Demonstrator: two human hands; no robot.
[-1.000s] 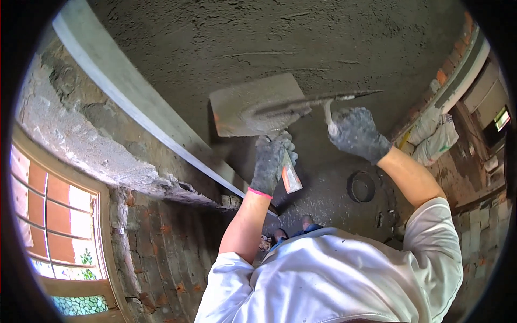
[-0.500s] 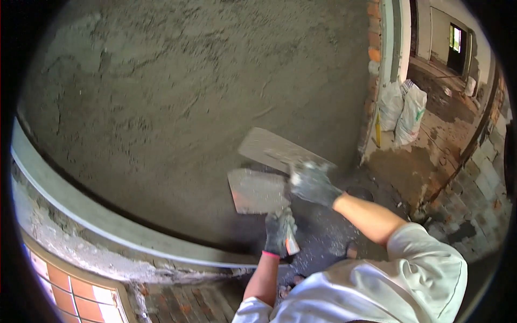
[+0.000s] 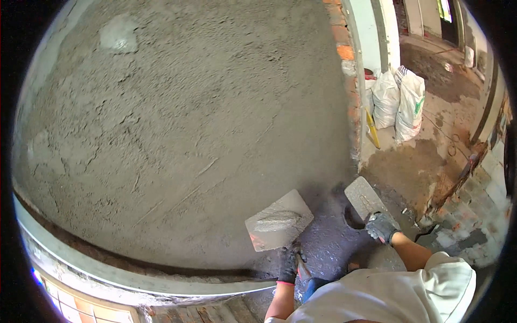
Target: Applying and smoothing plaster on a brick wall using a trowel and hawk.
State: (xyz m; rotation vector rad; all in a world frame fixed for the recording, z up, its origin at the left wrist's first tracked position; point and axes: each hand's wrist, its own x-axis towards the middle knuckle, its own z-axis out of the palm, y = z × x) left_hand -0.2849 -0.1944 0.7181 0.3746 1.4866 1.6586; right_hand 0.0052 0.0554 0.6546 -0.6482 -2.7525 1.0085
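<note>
The left hand [image 3: 289,262], in a dark glove, is closed around the handle under a square mortar board [image 3: 279,220], holding it up near the lower right corner of the plastered wall [image 3: 177,124]. A small heap of wet grey mortar [image 3: 276,219] lies on the board's middle, and the board tilts slightly, its near corner toward the person.

The right hand [image 3: 381,226], also gloved, grips the handle of a rectangular plastering trowel [image 3: 364,197]. The trowel's blade points up and to the left, apart from the board and off the wall's right edge, over the dark wet floor [image 3: 334,242]; whether its tip touches anything cannot be told.

The wall fills most of the view (rough, streaked grey render with 1 paler patch near its upper left corner). A pale straight-edge rail [image 3: 134,277] runs along its lower edge. At the wall's right edge stands a column of red brick [image 3: 347,64], and beyond it 2 white sacks [image 3: 398,99] lean together on the floor beside a yellow level [image 3: 372,129].
</note>
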